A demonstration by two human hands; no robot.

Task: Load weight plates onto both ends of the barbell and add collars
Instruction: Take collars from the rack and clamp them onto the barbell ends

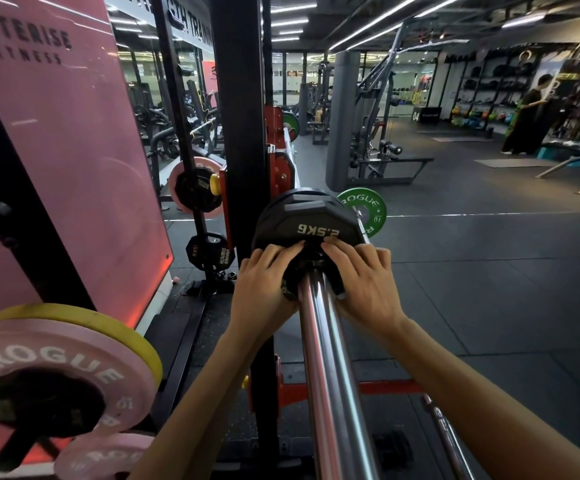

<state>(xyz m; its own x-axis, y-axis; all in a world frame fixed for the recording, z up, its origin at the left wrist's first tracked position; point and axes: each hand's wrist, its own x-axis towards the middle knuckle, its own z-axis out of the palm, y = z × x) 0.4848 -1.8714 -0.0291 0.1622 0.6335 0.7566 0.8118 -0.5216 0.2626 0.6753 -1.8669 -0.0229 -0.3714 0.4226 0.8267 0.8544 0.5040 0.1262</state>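
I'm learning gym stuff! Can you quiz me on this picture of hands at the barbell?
1. True or false: both hands are at the collar on the barbell sleeve.
2. What weight is printed on the black plate?
3. The small plate beyond it is: A pink, B green, C yellow.

Key: 1 true; 2 2.5KG; 3 B.

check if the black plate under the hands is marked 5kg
No, the black plate on the barbell sleeve reads 2.5KG, printed upside down just above the left hand and right hand.
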